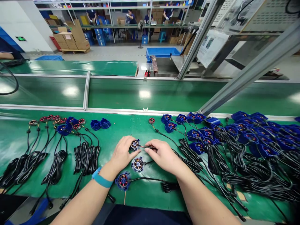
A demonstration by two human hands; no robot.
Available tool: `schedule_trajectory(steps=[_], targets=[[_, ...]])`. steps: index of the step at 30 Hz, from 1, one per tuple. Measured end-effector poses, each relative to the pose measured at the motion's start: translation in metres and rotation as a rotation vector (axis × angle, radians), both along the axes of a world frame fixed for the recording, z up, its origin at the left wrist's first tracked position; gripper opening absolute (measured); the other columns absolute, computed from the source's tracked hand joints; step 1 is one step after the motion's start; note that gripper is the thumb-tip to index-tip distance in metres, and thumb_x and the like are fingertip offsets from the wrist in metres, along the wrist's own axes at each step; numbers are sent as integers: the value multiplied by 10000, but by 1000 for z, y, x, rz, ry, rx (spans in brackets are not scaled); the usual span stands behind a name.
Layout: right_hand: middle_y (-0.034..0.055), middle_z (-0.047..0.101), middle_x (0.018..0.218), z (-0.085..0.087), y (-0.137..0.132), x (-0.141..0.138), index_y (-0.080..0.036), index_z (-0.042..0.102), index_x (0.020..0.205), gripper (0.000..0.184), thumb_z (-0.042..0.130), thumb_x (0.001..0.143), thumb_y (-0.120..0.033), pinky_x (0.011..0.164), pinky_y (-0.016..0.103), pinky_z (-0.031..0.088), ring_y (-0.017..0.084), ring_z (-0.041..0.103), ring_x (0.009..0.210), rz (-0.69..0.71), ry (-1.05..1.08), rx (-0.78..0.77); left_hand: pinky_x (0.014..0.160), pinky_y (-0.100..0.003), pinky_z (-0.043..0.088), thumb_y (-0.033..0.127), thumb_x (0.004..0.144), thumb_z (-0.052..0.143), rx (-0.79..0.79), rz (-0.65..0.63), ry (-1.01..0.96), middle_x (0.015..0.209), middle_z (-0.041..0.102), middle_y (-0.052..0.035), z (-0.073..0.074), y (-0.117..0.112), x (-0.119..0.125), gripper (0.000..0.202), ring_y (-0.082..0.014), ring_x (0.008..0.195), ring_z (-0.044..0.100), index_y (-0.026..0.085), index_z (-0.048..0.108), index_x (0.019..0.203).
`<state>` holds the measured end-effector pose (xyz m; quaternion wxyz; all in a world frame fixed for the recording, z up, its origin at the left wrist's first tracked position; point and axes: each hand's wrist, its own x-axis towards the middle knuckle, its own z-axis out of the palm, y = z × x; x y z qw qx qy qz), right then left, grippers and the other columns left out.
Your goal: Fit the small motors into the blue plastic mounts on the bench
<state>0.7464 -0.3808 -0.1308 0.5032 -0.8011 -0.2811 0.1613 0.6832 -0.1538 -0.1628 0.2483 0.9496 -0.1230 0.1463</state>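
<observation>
My left hand (122,153), with a teal band at the wrist, is closed around a blue motor housing (135,144) that has a coil-wound stator in it. The thumb and fingers press on its sides. My right hand (162,153) pinches the thin cable (143,146) coming out of that housing. Just below my hands lies a second blue housing with a stator (137,164), its cable running toward the right hand. Nearer to me, a third housing (123,180) rests on the green mat, its black cable (150,178) leading right.
Bare stators (50,117) with bundled black cables (86,157) lie on the left. Two blue housings (100,124) sit toward the back. Many cabled housings (255,134) crowd the right. A metal rail (117,111) borders the mat; a slanted post (243,72) rises at right. People work far behind.
</observation>
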Motion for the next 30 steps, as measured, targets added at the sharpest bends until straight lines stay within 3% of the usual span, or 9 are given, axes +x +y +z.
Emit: schedule_trajectory(steps=[5, 9, 11, 15, 18, 20, 23, 26, 30], targets=[[20, 716, 952, -6, 7, 7, -175, 718, 1048, 133, 622, 956, -171, 810, 302, 456, 175, 640, 868, -59, -16, 8, 950, -446, 575, 473, 770, 843, -69, 24, 142, 1224, 667, -106, -3, 0, -4, 679, -277, 1105, 663, 231, 488, 1296], [14, 689, 840, -11, 17, 10, -164, 697, 953, 66, 634, 941, -148, 721, 280, 421, 160, 605, 756, -177, -109, 5, 686, -325, 546, 326, 860, 757, -184, 6, 273, 855, 614, 13, 6, -4, -7, 589, -172, 735, 612, 255, 471, 1370], [4, 657, 764, -11, 19, 10, -162, 682, 907, 47, 647, 937, -166, 678, 280, 390, 154, 576, 700, -215, -109, -38, 648, -297, 517, 251, 889, 682, -214, -40, 268, 901, 608, 5, 9, -5, -8, 498, -135, 672, 545, 263, 490, 1348], [-22, 594, 643, -8, 21, 5, -159, 668, 869, 84, 639, 941, -189, 625, 287, 341, 142, 506, 600, -219, -18, -114, 771, -299, 565, 264, 961, 614, -113, -142, 160, 1280, 589, -79, 9, -4, -6, 327, -125, 828, 612, 270, 555, 1283], [-18, 607, 627, -10, 21, -1, -158, 664, 821, 134, 623, 940, -204, 610, 285, 350, 137, 502, 579, -192, 147, -91, 868, -341, 591, 315, 974, 616, 0, -133, 93, 1234, 605, -96, 9, -4, -5, 334, -194, 1019, 656, 249, 562, 1297], [1, 641, 651, -13, 22, -4, -155, 656, 792, 191, 580, 952, -228, 612, 284, 372, 137, 523, 590, -176, 270, -56, 876, -357, 605, 320, 975, 612, 32, -119, 78, 1205, 625, -106, 10, -5, -6, 376, -213, 1040, 664, 222, 534, 1330], [5, 651, 646, -17, 23, -4, -140, 656, 964, 173, 513, 928, -230, 602, 278, 390, 139, 531, 585, -163, 410, 40, 883, -378, 617, 297, 972, 607, 80, -113, 34, 1211, 640, -118, 8, -7, -6, 386, -231, 1052, 672, 201, 540, 1340], [-19, 622, 614, -16, 23, 1, -123, 530, 1212, 411, 546, 851, -319, 502, 254, 315, 123, 436, 493, -138, 592, 181, 874, -388, 624, 283, 967, 603, 108, -109, -2, 1210, 640, -124, 6, -8, -6, 354, -242, 1047, 679, 199, 594, 1310], [-30, 593, 613, -10, 20, 10, -102, 433, 1283, 667, 641, 768, -473, 465, 228, 213, 80, 323, 454, -19, 778, 321, 875, -401, 625, 266, 955, 597, 94, -101, -13, 1200, 642, -138, 7, -10, -6, 338, -256, 1048, 678, 182, 614, 1281]])
